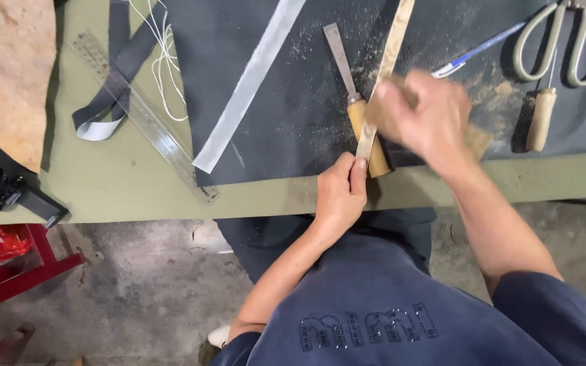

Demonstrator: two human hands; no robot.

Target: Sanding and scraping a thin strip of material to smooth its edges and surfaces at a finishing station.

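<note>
left hand (339,193) was closed on the near end of a thin strip (384,71) laid across the dark mat (293,102), right hand (423,116), blurred, was pressed on a tan block (475,139) against it; the strip was judged light, bendy, best pinned by its end.

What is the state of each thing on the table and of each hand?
Left hand: pinching the near end of the wooden strip.
Right hand: blurred, pressing a brown pad on the strip.
Wooden strip: lying flat on the dark mat.
Chisel: lying beside the strip, unheld.
Scissors: lying unheld.
Clear ruler: lying flat.
Sawdust: scattered on the mat.
</note>
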